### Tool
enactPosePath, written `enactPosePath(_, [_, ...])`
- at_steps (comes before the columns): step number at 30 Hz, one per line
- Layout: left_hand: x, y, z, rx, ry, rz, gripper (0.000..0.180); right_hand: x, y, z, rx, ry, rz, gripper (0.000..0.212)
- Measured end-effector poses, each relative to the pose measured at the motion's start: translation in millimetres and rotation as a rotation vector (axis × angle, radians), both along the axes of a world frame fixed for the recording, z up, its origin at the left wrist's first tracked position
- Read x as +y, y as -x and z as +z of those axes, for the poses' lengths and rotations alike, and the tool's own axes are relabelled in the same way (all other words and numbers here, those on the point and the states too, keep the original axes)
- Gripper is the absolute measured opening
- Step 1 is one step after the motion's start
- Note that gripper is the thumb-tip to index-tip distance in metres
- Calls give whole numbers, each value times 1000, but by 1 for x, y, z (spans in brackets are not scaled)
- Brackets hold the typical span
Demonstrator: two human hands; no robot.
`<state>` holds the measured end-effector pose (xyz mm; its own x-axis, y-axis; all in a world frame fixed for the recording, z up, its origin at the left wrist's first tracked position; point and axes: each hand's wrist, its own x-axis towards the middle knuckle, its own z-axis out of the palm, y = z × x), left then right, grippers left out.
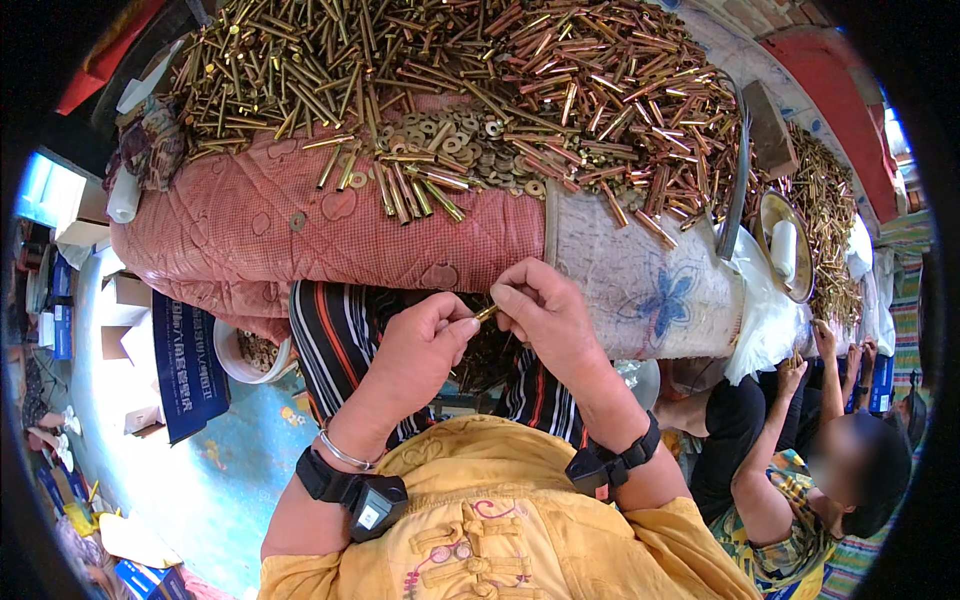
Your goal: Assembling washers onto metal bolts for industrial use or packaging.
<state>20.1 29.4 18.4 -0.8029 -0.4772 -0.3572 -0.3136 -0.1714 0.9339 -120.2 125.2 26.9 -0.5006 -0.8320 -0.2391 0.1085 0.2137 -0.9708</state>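
Observation:
In front of my body, over my lap, both hands meet at a short gold-coloured metal bolt [487, 313]. My left hand [428, 338] is closed, pinching it between thumb and forefinger. Thumb and fingers of my right hand [547, 312] are pinched at its other end; most of the piece is hidden by the fingers. Beyond them, a large heap of gold-coloured bolts [275, 70] and copper-toned metal sleeves [625, 85] lies on the padded worktop. Flat washers [440, 135] are piled between these, and several finished-looking bolts [400, 190] lie at the near edge of the heap.
A pink quilted cover [220, 215] and a white flowered cover [650, 290] drape the worktop's near edge. At left stand a white bucket [240, 362] of washers and a blue carton [188, 375]. A metal dish [775, 245] and plastic bag [752, 300] lie right. Another person [790, 500] sits at the lower right.

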Motion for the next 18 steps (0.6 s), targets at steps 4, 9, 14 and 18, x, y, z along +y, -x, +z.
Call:
enactPosePath(4, [-1,0,3,-35,234,-24,11,-1,1,2,-164,-69,2,12])
enactPosePath(9, [-3,0,5,-41,78,-26,9,4,-2,-1,-169,26,17,13])
enactPosePath(14, [-3,-1,3,-60,77,-50,9,4,1,0,-91,-117,79,10])
enactPosePath(18, [-4,0,1,-42,32,-57,9,6,-1,-2,-11,31,87,11])
